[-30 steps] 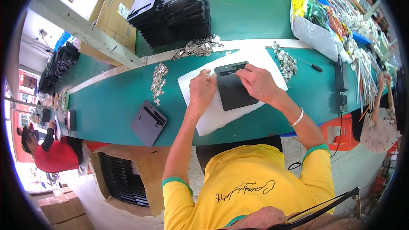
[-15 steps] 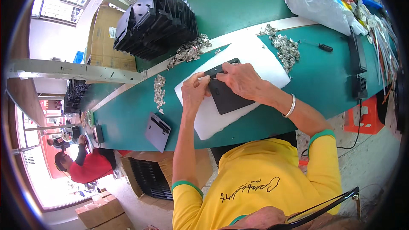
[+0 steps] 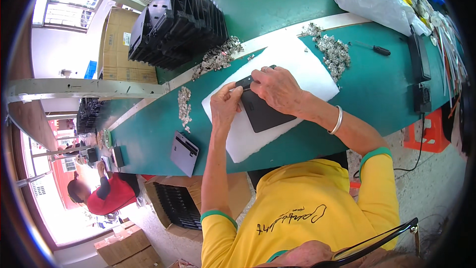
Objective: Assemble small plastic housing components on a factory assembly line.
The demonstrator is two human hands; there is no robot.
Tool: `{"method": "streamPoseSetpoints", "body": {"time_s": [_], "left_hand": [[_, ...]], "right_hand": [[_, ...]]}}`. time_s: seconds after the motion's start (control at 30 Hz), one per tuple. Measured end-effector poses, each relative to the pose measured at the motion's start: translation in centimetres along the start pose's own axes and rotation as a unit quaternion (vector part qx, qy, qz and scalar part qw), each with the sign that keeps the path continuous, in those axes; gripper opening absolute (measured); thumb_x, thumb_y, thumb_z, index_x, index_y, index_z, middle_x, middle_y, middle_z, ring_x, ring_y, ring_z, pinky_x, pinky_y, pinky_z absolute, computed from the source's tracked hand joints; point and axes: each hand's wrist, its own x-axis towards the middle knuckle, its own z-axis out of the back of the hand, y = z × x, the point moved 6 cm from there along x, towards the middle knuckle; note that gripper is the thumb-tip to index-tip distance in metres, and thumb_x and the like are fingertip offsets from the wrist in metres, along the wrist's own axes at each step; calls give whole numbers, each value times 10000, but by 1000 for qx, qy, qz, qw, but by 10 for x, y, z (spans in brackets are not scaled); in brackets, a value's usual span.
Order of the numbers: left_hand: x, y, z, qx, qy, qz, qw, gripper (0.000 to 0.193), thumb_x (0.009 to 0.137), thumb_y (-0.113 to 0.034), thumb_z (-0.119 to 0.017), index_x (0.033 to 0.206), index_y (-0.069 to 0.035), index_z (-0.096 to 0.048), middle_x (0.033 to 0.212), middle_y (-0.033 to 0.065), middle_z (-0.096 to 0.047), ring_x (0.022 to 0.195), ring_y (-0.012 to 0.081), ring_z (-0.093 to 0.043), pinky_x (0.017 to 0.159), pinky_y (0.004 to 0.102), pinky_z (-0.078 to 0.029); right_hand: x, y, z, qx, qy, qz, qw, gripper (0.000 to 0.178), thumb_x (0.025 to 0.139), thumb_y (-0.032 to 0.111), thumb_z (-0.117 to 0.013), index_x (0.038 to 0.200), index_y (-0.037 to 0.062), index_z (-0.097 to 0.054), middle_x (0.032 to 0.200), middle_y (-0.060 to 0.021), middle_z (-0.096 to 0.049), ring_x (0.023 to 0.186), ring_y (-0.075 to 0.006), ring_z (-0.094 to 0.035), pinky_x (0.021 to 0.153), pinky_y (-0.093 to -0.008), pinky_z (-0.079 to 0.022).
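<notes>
A flat black plastic panel [image 3: 267,113] lies tilted on a white foam sheet [image 3: 243,144] in front of me. With thumb and fingers pinched together, my left hand [image 3: 225,101] grips the panel's upper left edge. My right hand [image 3: 278,89] lies over the panel's upper part, fingers curled and pressed together beside a slot-like strip. Whatever is between the right fingertips is hidden. Small silvery metal pieces [image 3: 333,54] are heaped past the foam's right corner, and more metal pieces [image 3: 184,108] lie to its left.
Black panels [image 3: 178,27] stand stacked at the back left, near another metal heap [image 3: 218,59]. A grey panel [image 3: 184,154] lies at the table's near edge. A screwdriver [image 3: 381,50] and black power adapter [image 3: 421,99] are right. A co-worker in red [image 3: 111,196] sits far left.
My right hand has shifted slightly left and its fingers have curled more over the panel's top. The left hand stays at the panel's edge. The co-worker's head and arm have moved.
</notes>
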Motion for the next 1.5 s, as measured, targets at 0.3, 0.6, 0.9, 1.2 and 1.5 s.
{"method": "streamPoseSetpoints", "body": {"time_s": [0.3, 0.6, 0.9, 1.2, 1.5], "left_hand": [[1, 4, -1, -13, -5, 1, 1000, 296, 885, -182, -667, 1103, 18, -672, 613, -26, -539, 483, 45, -455, 442, 207, -331], [2, 13, -3, -53, 1, -14, 999, 236, 916, -178, -622, 1078, -28, -704, 634, -47, -535, 510, 33, -420, 459, 204, -318], [16, 33, -4, 23, -49, -161, 986, 241, 851, -155, -635, 1060, -48, -692, 628, 30, -559, 595, 64, -487, 554, 266, -423], [7, 24, 1, -26, -86, -225, 970, 220, 845, -184, -629, 1003, -45, -693, 627, 104, -587, 634, 86, -553, 586, 280, -447], [1, 13, 0, -19, -27, -119, 992, 388, 881, -221, -623, 1161, 48, -637, 640, 40, -613, 558, 96, -571, 542, 251, -443]], "right_hand": [[2, 2, -4, -13, 4, 0, 1000, 126, 793, 140, -630, 699, 73, -680, 826, -60, -587, 813, -184, -609, 660, -323, -472], [11, 24, -4, -88, 40, 51, 994, 105, 781, 148, -632, 724, 99, -705, 840, -43, -604, 786, -188, -648, 649, -316, -490], [22, 58, -23, -288, 158, 207, 922, 93, 739, 162, -644, 715, 80, -678, 756, -46, -548, 696, -148, -601, 506, -296, -439], [26, 63, -32, -311, 96, 249, 912, 100, 710, 143, -642, 614, 145, -671, 641, -1, -594, 565, -179, -619, 443, -331, -406], [2, 28, 35, -169, 126, -25, 977, 132, 749, 59, -640, 857, -8, -675, 988, -142, -572, 901, -258, -617, 771, -323, -538]]}}
